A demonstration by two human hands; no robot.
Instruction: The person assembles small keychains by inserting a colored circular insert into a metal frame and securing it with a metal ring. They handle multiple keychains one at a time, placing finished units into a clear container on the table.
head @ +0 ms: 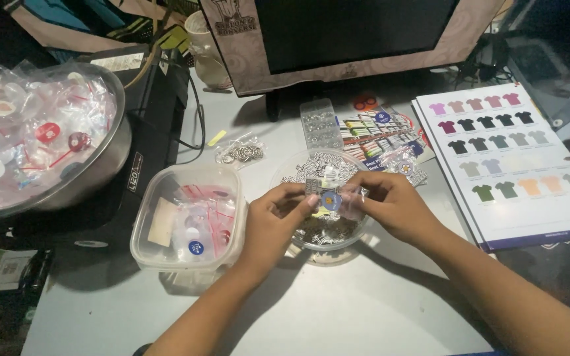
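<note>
On the tabletop (364, 303) stand one steel bowl (110, 155) of bagged badges, one square plastic tub (186, 221) and one round clear tub (324, 198). Above that tub, left hand (275, 221) and right hand (390, 204) pinch one blue badge (330, 200) in a clear bag.

Both bare arms reached in from the near edge, left hand (273, 221) and right hand (390, 204) met in the middle, fingers bent and pinched shut, thumbs on top, wrists a little apart
</note>
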